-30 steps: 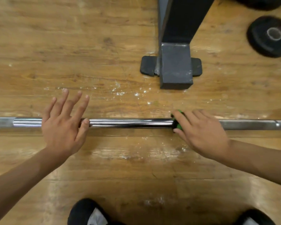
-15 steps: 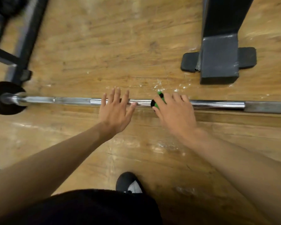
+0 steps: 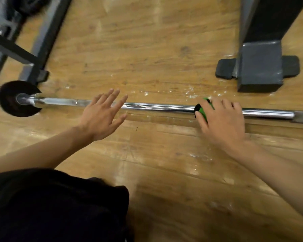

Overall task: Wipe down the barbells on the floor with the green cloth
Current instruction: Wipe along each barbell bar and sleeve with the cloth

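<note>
Nearest the camera, one fold of dark clothing [image 3: 59, 206] covered the lower left of the wooden floor [image 3: 164, 172]. Beyond it were two bare hands, one barbell [image 3: 164, 108] lying crosswise on the boards and one green cloth [image 3: 203, 111]. A single black weight plate [image 3: 9, 103] sat on the bar's end, well out past the left fingers [image 3: 112, 96]. Farther off, white flecks [image 3: 191, 95] dotted the boards just beyond the right fingers [image 3: 225, 105]. One dark steel post foot [image 3: 260, 67] stood beyond those, and one grey rack frame [image 3: 42, 41] stood beyond the plate. Half a second before, the cloth had been just beside the left thumb. By this moment it had slid away along the shaft, leaving the two hands well apart with a bare run of chrome between them. The shoe seen then was no longer visible. The left hand [image 3: 101, 117] was flat, its fingers straight and fanned wide across the shaft and gripping nothing. Whether they pressed on the steel or only hung over it could not be told. The right hand [image 3: 222, 123] was curled over the shaft, fingers bent across the far side and thumb on the near side. It gripped the green cloth wrapped around the bar, with a green and black edge showing at the index fingertip.
</note>
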Tool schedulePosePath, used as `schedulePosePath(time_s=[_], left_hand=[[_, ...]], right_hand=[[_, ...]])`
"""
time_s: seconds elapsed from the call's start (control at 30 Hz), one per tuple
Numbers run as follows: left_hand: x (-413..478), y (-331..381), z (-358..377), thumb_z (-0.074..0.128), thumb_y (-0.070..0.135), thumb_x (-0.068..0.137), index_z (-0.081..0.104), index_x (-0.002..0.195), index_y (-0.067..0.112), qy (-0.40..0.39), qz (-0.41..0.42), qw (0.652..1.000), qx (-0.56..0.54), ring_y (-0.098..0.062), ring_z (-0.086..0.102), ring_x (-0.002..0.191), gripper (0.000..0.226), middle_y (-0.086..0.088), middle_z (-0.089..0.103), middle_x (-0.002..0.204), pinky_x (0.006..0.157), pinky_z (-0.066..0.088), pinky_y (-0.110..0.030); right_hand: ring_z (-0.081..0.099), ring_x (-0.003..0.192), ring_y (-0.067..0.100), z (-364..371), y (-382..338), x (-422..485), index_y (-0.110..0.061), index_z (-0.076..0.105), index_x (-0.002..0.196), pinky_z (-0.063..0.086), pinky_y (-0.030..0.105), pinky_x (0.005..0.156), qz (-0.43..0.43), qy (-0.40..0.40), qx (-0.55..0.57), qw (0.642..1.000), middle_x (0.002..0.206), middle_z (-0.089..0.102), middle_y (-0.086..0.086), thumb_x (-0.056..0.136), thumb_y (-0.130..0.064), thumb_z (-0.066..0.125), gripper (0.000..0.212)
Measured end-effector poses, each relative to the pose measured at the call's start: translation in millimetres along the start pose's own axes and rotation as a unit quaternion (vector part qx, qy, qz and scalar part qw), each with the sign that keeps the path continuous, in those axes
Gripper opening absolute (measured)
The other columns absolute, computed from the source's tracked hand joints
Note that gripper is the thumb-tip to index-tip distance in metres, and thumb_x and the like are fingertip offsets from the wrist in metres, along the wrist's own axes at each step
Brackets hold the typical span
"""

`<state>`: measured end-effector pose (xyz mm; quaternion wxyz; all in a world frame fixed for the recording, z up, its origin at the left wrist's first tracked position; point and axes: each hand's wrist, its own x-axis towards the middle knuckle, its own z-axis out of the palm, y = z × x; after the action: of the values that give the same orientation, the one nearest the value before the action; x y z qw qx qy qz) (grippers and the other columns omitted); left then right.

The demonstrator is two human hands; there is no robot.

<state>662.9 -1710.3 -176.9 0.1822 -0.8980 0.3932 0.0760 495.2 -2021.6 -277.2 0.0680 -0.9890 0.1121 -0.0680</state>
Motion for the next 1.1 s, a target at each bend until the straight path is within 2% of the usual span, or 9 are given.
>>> schedulePosePath(time_s=[0.27, 0.4, 0.47, 0.57, 0.63, 0.73, 0.87, 1.0, 1.1], left_hand=[[23, -93, 65, 0.019, 0.058, 0.106, 0.036, 0.161, 0.013, 0.047, -0.007, 0.994, -0.095, -0.036, 0.026, 0.156, 0.073, -0.019, 0.032, 0.167, 0.123, 0.026, -0.053], [42, -120, 103, 0.017, 0.058, 0.106, 0.035, 0.162, 0.017, 0.055, 0.003, 0.99, -0.129, -0.034, 0.02, 0.159, 0.072, -0.018, 0.029, 0.169, 0.129, 0.014, -0.05], [49, -119, 119, 0.02, 0.055, 0.106, 0.043, 0.159, 0.019, 0.092, 0.009, 0.986, -0.138, -0.036, 0.027, 0.157, 0.068, -0.018, 0.038, 0.165, 0.128, 0.016, -0.052], [53, -117, 133, 0.026, 0.051, 0.108, 0.055, 0.152, 0.02, 0.172, 0.018, 0.976, -0.132, -0.039, 0.035, 0.153, 0.061, -0.016, 0.05, 0.157, 0.127, 0.021, -0.055], [52, -121, 142, 0.026, 0.052, 0.11, 0.054, 0.153, 0.021, 0.223, 0.023, 0.967, -0.12, -0.041, 0.033, 0.153, 0.06, -0.017, 0.05, 0.157, 0.127, 0.019, -0.056], [53, -121, 145, 0.028, 0.055, 0.111, 0.05, 0.155, 0.022, 0.248, 0.031, 0.962, -0.106, -0.042, 0.03, 0.155, 0.06, -0.019, 0.046, 0.16, 0.128, 0.016, -0.058], [53, -122, 144, 0.025, 0.057, 0.11, 0.052, 0.154, 0.02, 0.23, 0.031, 0.965, -0.121, -0.042, 0.026, 0.156, 0.063, -0.021, 0.043, 0.161, 0.128, 0.014, -0.058], [51, -122, 140, 0.02, 0.059, 0.109, 0.052, 0.154, 0.022, 0.218, 0.026, 0.968, -0.123, -0.04, 0.023, 0.157, 0.066, -0.019, 0.041, 0.163, 0.13, 0.009, -0.056], [50, -114, 139, 0.018, 0.061, 0.107, 0.051, 0.155, 0.024, 0.204, -0.006, 0.972, -0.117, -0.039, 0.022, 0.158, 0.069, -0.016, 0.041, 0.164, 0.129, 0.01, -0.056]], right_hand=[[0.052, 0.092, 0.036, 9, -23, -6, -0.011, 0.067, 0.125, 0.035, 0.047, 0.088, 0.128, 0.077, 0.019, 0.989, 0.1, 0.063, 0.016, 0.104, -0.045, 0.037, 0.05], [0.049, 0.101, 0.038, 18, -64, -1, -0.008, 0.069, 0.12, 0.033, 0.052, 0.102, 0.25, 0.112, 0.016, 0.962, 0.105, 0.062, 0.02, 0.106, -0.039, 0.041, 0.045], [0.05, 0.105, 0.039, 27, -102, 11, -0.008, 0.071, 0.115, 0.034, 0.057, 0.108, 0.274, 0.128, 0.006, 0.953, 0.104, 0.063, 0.02, 0.106, -0.037, 0.043, 0.041], [0.054, 0.1, 0.039, 47, -175, 37, -0.01, 0.071, 0.111, 0.036, 0.055, 0.11, 0.233, 0.133, -0.001, 0.963, 0.099, 0.062, 0.017, 0.105, -0.036, 0.048, 0.036], [0.054, 0.098, 0.036, 59, -230, 60, -0.013, 0.071, 0.112, 0.039, 0.054, 0.107, 0.191, 0.124, 0.013, 0.974, 0.099, 0.062, 0.013, 0.105, -0.036, 0.049, 0.033], [0.055, 0.099, 0.035, 65, -287, 85, -0.015, 0.068, 0.12, 0.043, 0.051, 0.1, 0.118, 0.087, 0.011, 0.989, 0.103, 0.063, 0.01, 0.107, -0.038, 0.045, 0.034], [0.056, 0.1, 0.036, 50, -255, 75, -0.017, 0.06, 0.136, 0.041, 0.046, 0.094, 0.028, 0.015, -0.024, 0.999, 0.111, 0.063, 0.01, 0.11, -0.041, 0.036, 0.042], [0.054, 0.099, 0.04, 33, -163, 36, -0.011, 0.064, 0.123, 0.042, 0.052, 0.093, 0.153, 0.04, -0.056, 0.986, 0.104, 0.064, 0.017, 0.109, -0.037, 0.03, 0.045], [0.056, 0.099, 0.042, 49, -174, 40, -0.007, 0.069, 0.109, 0.039, 0.058, 0.106, 0.279, 0.141, -0.039, 0.949, 0.095, 0.063, 0.02, 0.106, -0.027, 0.039, 0.036]])
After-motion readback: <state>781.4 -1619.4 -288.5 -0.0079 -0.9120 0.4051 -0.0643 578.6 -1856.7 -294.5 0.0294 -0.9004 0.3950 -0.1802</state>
